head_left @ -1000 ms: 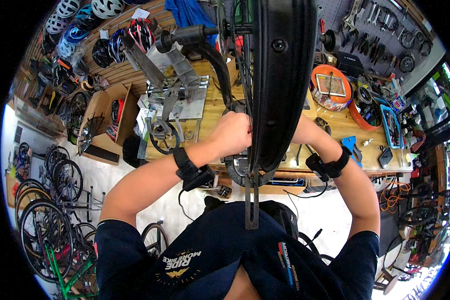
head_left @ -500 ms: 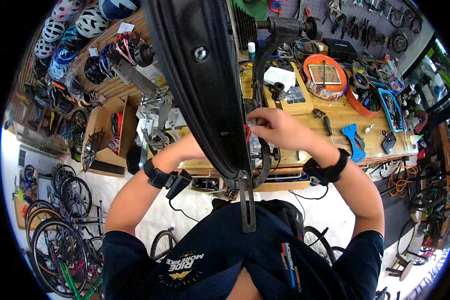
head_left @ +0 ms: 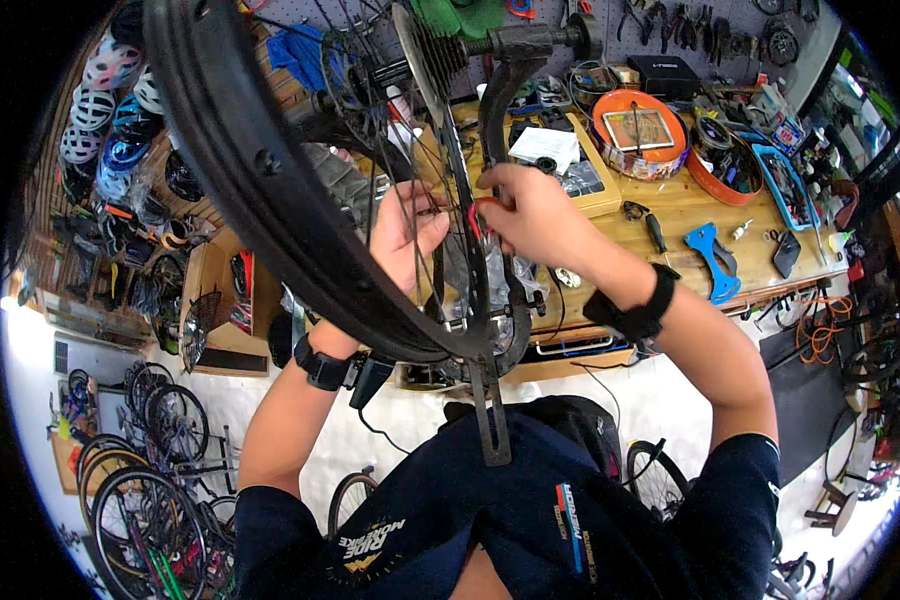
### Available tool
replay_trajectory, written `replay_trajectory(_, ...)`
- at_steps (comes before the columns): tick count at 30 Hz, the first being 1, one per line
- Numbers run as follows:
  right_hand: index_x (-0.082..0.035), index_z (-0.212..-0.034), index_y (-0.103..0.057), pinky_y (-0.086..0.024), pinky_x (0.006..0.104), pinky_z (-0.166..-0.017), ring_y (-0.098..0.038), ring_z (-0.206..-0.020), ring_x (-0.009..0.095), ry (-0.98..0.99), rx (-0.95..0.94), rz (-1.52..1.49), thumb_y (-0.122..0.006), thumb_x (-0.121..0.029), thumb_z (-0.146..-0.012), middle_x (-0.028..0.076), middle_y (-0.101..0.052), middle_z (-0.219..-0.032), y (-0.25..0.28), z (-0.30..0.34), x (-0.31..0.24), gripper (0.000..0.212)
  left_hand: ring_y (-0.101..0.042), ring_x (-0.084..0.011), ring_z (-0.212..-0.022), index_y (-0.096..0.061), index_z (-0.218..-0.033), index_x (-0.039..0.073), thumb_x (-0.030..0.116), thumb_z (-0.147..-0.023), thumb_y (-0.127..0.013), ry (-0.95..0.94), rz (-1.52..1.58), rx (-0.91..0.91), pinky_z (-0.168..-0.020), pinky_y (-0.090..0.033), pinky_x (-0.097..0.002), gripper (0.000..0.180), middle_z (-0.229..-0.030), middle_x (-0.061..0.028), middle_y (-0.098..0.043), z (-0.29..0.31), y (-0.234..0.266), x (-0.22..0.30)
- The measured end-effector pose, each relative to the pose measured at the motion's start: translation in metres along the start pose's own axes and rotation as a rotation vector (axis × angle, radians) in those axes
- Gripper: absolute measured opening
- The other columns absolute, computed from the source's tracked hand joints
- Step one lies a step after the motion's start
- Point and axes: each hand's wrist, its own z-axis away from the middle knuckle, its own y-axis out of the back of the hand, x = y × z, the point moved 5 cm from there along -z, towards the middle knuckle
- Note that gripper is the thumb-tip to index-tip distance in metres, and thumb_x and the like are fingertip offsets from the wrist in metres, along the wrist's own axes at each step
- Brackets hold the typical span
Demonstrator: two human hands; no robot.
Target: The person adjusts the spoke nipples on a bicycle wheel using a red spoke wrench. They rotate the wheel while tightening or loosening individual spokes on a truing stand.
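Observation:
A black bicycle wheel stands upright in a truing stand [head_left: 515, 105], its bare rim [head_left: 260, 170] sweeping close in front of me. At the hub sits a cassette of sprockets [head_left: 428, 60]. My left hand [head_left: 407, 235] reaches among the spokes on the rim's left, thumb and fingers closed round a thin spoke. On the right side of the rim, my right hand [head_left: 530, 210] pinches a small red spoke wrench [head_left: 473, 218] against the rim's spoke side. Its fingers partly hide the wrench. A slotted metal arm [head_left: 489, 410] of the stand points toward my chest.
The wooden workbench [head_left: 610, 250] carries an orange round tin [head_left: 640, 115], a blue tool [head_left: 712, 262], a screwdriver [head_left: 655, 230], a phone [head_left: 786, 255] and a blue tray [head_left: 785, 190]. Helmets [head_left: 95, 105] hang at left above a cardboard box [head_left: 215, 300]. Bicycles [head_left: 140, 470] stand lower left.
My view has shifted, so the rim now leans left and the spokes and hub show. My left hand, hidden behind the rim before, is visible at the spokes. My right hand stays at the rim.

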Motion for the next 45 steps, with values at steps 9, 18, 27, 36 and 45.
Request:
replay_trajectory(9, 0.013, -0.112, -0.057, -0.054, 0.0250, -0.050, -0.065, -0.057, 0.014, -0.270, -0.217, -0.433, -0.062, -0.006, -0.091, 0.009, -0.064, -0.071, -0.030, 0.052, -0.012, 0.028, -0.058, -0.0235, -0.116, -0.037, -0.123, 0.000, 0.011, -0.096, -0.058, 0.054, 0.060, -0.032, -0.094, -0.046, -0.0331, 0.036, -0.124, -0.0149, -0.055, -0.009, -0.003, 0.003)
replay_trajectory(18, 0.012, -0.104, -0.061, -0.051, 0.0246, -0.046, -0.064, -0.054, 0.012, -0.218, -0.174, -0.237, -0.066, -0.007, -0.089, 0.008, -0.063, -0.067, -0.021, 0.049, -0.022, 0.025, -0.058, -0.0233, -0.116, -0.038, -0.121, 0.002, 0.010, -0.096, -0.058, 0.008, 0.103, -0.029, -0.093, -0.046, -0.0320, 0.034, -0.125, -0.0147, -0.055, -0.010, -0.002, -0.005)
replay_trajectory(27, 0.012, -0.095, -0.059, -0.049, 0.0245, -0.044, -0.063, -0.051, 0.013, -0.283, -0.235, -0.245, -0.073, -0.010, -0.085, 0.009, -0.063, -0.065, -0.021, 0.049, -0.026, 0.028, -0.057, -0.0237, -0.117, -0.038, -0.121, 0.001, 0.007, -0.096, -0.057, 0.005, 0.135, -0.039, -0.098, -0.045, -0.0346, 0.032, -0.125, -0.0150, -0.054, -0.012, -0.002, -0.007)
replay_trajectory(36, 0.003, -0.084, -0.056, -0.049, 0.0363, -0.056, -0.063, -0.060, 0.023, 0.081, -0.003, 0.019, -0.085, -0.030, -0.072, 0.013, -0.061, -0.064, -0.033, 0.041, -0.024, 0.045, -0.057, -0.0230, -0.117, -0.039, -0.121, 0.000, 0.008, -0.096, -0.058, 0.016, 0.065, -0.014, -0.099, -0.045, -0.0346, 0.033, -0.124, -0.0143, -0.055, -0.009, 0.001, -0.010)
replay_trajectory(45, 0.003, -0.083, -0.055, -0.050, 0.0356, -0.057, -0.063, -0.060, 0.026, 0.135, 0.011, 0.072, -0.080, -0.029, -0.074, 0.015, -0.061, -0.065, -0.045, 0.037, -0.016, 0.042, -0.057, -0.0237, -0.116, -0.039, -0.122, -0.001, 0.009, -0.096, -0.058, 0.024, 0.062, -0.018, -0.101, -0.045, -0.0369, 0.034, -0.124, -0.0162, -0.055, -0.010, -0.001, -0.003)
